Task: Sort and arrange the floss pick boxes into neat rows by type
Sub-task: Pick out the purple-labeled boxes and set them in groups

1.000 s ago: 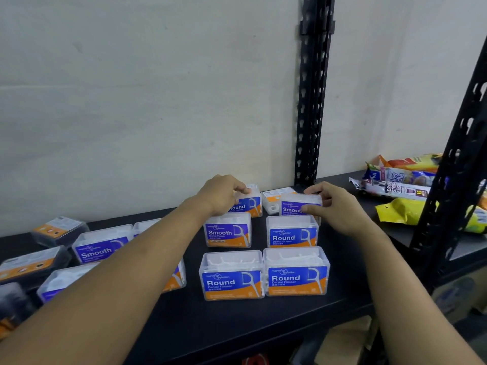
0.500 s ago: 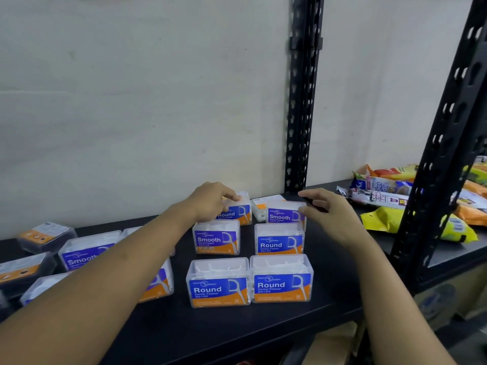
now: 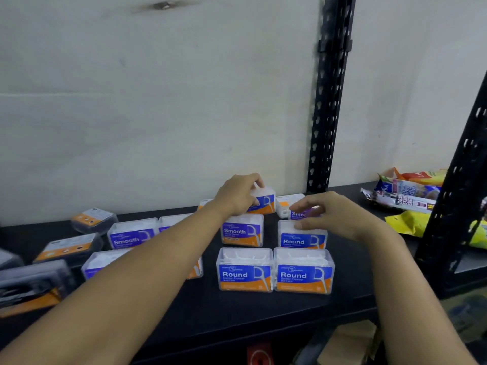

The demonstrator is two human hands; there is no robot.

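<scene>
At the far centre of the black shelf (image 3: pixel 263 309), the left hand (image 3: pixel 237 197) grips a raised floss box (image 3: pixel 264 200). The right hand (image 3: pixel 332 216), fingers spread and empty, hovers over the middle-row Round box (image 3: pixel 301 239).

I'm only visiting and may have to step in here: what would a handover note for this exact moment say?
Left hand: gripping the back-left floss box.
Right hand: open, fingertips over the middle Round box, hiding part of a Smooth box behind it.
Done: two Round boxes side by side in front.
Left: a Smooth box sits in this block; another Smooth box and others at left are unsorted.
</scene>
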